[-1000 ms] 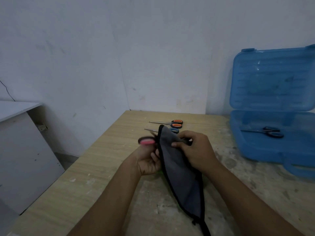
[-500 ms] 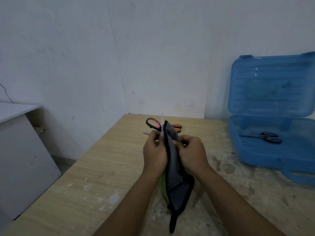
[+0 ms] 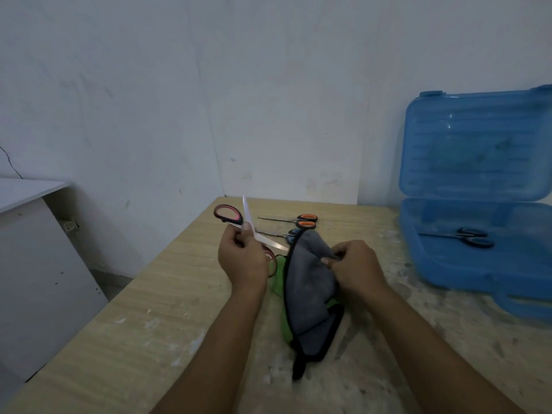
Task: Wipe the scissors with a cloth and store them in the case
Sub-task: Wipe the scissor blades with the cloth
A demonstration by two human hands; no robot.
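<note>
From the head camera, the left hand [image 3: 242, 259] was curled round the middle of the red-handled scissors [image 3: 270, 241] and held them above the surface [image 3: 149, 324]. The blades were spread apart, one pointing to 12 o'clock and the other to about 4 o'clock, where its tip nearly met the cloth [image 3: 310, 285]. One handle loop stood out at 11 o'clock of the fist. The right hand [image 3: 355, 265], at 3 o'clock of the left, pinched the bunched top of the grey cloth between thumb and fingers. The cloth's black-edged, green-backed lower end drooped to the surface at 6 o'clock. Beyond both hands, at 12 o'clock, the orange-handled scissors [image 3: 305, 221] lay flat, and the blue-handled scissors [image 3: 291, 234] lay just behind the cloth, partly hidden. Well off at 3 o'clock sat the open blue case [image 3: 448, 271], its lid [image 3: 478, 150] upright against the wall [image 3: 268, 85], with the black-handled scissors [image 3: 469, 236] lying inside. A white cabinet [image 3: 35, 264] stood at 9 o'clock.
</note>
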